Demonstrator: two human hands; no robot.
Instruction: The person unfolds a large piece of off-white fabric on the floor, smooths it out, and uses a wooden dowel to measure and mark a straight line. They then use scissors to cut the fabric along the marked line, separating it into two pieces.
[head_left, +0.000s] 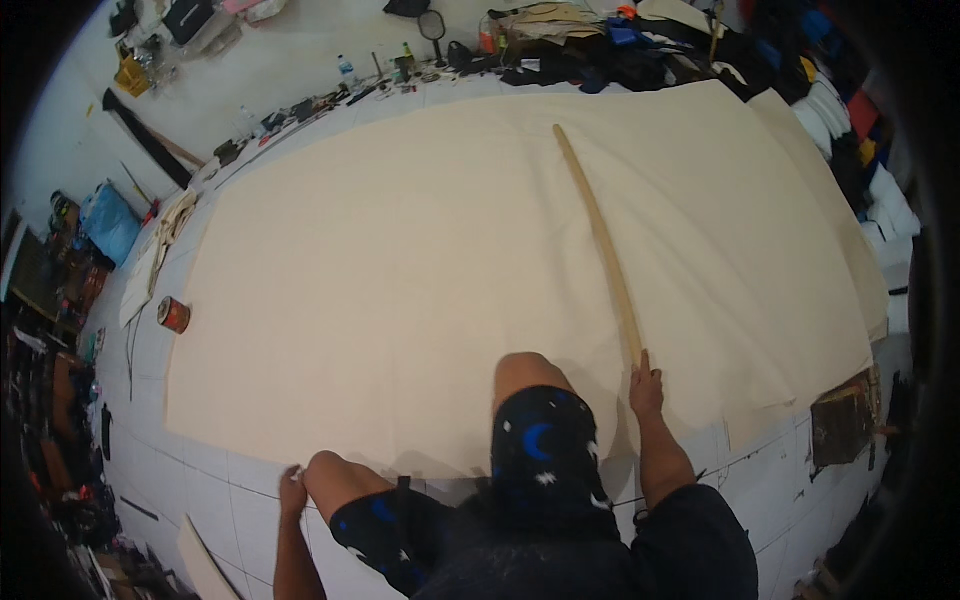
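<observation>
The near end of the stick (604, 245) is gripped by the right hand (647, 388), with 1 finger laid along it. The stick is stretched over the cloth (380, 270), right of its middle, its other end pointed toward the far edge. The left hand (292, 490) is held beside the left knee (335, 475), near the cloth's near edge; whether anything is pinched by it cannot be told. A red can (173, 315) is placed at the cloth's left edge.

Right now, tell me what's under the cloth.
Beneath the cloth, another layer shows along the right edge, and white floor tiles show around the outside. Anything under its middle is covered and cannot be seen.
</observation>
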